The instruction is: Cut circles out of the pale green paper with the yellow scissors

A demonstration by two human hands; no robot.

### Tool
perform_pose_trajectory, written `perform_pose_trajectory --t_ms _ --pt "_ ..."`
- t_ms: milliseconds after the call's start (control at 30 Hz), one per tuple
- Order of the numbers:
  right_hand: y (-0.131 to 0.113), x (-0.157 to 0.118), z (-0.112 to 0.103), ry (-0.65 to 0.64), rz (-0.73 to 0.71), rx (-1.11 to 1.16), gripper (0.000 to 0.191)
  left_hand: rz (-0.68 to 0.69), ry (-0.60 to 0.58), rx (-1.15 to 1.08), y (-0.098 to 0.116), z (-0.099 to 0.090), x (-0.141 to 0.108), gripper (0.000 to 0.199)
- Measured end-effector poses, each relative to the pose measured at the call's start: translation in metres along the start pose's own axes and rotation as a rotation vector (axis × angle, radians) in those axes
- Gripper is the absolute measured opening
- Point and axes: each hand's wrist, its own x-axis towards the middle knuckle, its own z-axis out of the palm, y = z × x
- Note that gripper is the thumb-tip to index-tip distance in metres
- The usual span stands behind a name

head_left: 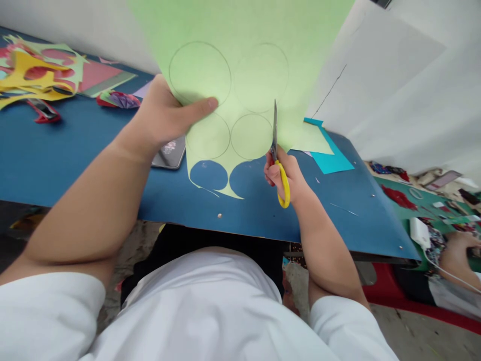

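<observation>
A large light-green sheet of paper point(240, 30) with several drawn circles is held up over the blue table. My left hand point(169, 110) grips its left edge, thumb on the front and fingers behind. Two round gaps show along the lower edge, with a thin strip hanging between and beside them. My right hand point(283, 173) is closed around the yellow-handled scissors point(284, 188), whose blades point upward at the paper's right side, beside a drawn circle. The blades look close together. Some of the right fingers are hidden behind the handles.
Paper offcuts point(37, 75) and a red stapler-like tool point(45, 111) lie at the left of the blue table point(93, 175). A dark phone-like object point(173, 154) is partly under the sheet. Turquoise paper point(332, 158) lies right. Another person's arm point(456, 258) is at the green table.
</observation>
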Motion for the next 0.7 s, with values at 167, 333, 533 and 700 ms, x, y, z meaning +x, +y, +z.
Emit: perform_pose_trajectory --t_ms 167,333,533,700 --pt "-0.002 -0.001 0.000 -0.002 0.023 -0.002 0.074 -0.028 0.035 -0.081 -0.002 0.001 0.003 0.090" --pt "-0.003 0.000 -0.001 -0.010 0.006 -0.008 0.075 -0.062 0.038 -0.099 -0.001 0.003 0.003 0.093" --pt "-0.001 -0.001 0.000 -0.011 -0.003 -0.014 0.076 -0.099 0.070 -0.085 0.009 0.006 0.002 0.095" --pt "-0.002 -0.001 -0.002 -0.027 0.002 -0.029 0.076 -0.037 0.017 -0.052 0.008 0.004 0.002 0.091"
